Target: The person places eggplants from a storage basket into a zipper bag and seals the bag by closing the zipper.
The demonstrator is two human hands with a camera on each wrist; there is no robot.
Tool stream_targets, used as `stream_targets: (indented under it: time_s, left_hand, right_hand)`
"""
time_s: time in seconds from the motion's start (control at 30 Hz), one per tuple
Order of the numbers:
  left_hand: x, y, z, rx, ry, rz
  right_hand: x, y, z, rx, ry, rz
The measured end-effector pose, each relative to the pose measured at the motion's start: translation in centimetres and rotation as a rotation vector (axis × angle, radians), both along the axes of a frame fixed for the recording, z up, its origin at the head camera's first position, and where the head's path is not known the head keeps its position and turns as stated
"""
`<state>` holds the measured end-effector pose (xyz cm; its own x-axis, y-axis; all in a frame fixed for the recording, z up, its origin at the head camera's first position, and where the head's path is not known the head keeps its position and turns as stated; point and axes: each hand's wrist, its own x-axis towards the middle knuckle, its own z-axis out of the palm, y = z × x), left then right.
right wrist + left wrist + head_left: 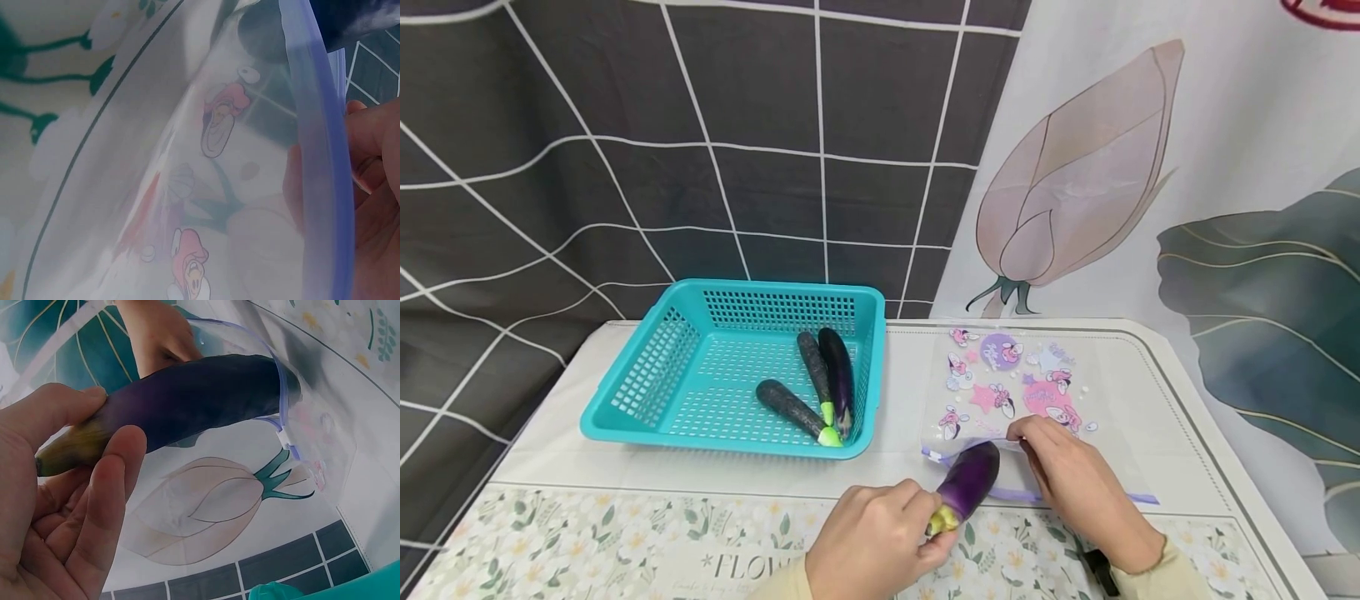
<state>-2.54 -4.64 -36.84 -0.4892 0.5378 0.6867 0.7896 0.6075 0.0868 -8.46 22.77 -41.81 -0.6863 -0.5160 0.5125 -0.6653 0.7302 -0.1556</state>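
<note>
The purple eggplant (976, 477) sits at the mouth of the clear printed bag (1018, 392), rounded tip first, and we judge the step in hand to be feeding it in past the lilac zip strip (283, 387). The left-wrist view lets us see the tip just beyond that strip, with most of the body outside. As we read it, the next move calls for a push from the stem end while the mouth is held apart, so that the film does not fold in ahead of the tip.

At the fingers, we find the left hand (880, 533) pinching the eggplant near its yellow-green stem end: thumb on one side, forefinger on the other, the remaining fingers bent below. The body runs out ahead of that pinch, so we think plenty of length is free to enter. The right hand (1078, 479) seems to have its fingers closed on the bag's edge, just beside the tip; how firmly they pinch we cannot tell. Off to the left we notice a turquoise basket (715, 444) holding three more dark vegetables (837, 367), touched by neither hand
</note>
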Motion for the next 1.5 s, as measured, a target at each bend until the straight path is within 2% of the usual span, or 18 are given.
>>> stream_targets:
  time_s: [0.33, 0.57, 0.87, 1.1, 1.37, 1.5]
  left_hand:
    - [-0.2, 0.5, -0.3, -0.021, 0.044, -0.022]
    - [-0.2, 1.0, 0.1, -0.04, 0.068, -0.014]
    - [-0.2, 1.7, 0.0, -0.067, 0.063, 0.018]
    - [-0.3, 1.9, 0.0, -0.089, 0.099, 0.019]
    - [-0.5, 2.2, -0.3, -0.082, 0.066, 0.014]
    - [-0.6, 2.4, -0.4, -0.095, 0.091, 0.017]
  right_hand:
    - [0.0, 0.0, 0.1, -0.013, 0.0, 0.006]
    - [0.0, -0.1, -0.1, 0.0, -0.002, -0.017]
    - [0.0, 0.0, -0.2, -0.003, -0.008, -0.011]
    - [0.0, 0.0, -0.1, -0.014, -0.008, -0.003]
    - [0.0, -0.1, 0.0, -0.023, -0.011, 0.003]
    - [0.0, -0.1, 0.1, -0.021, 0.001, 0.002]
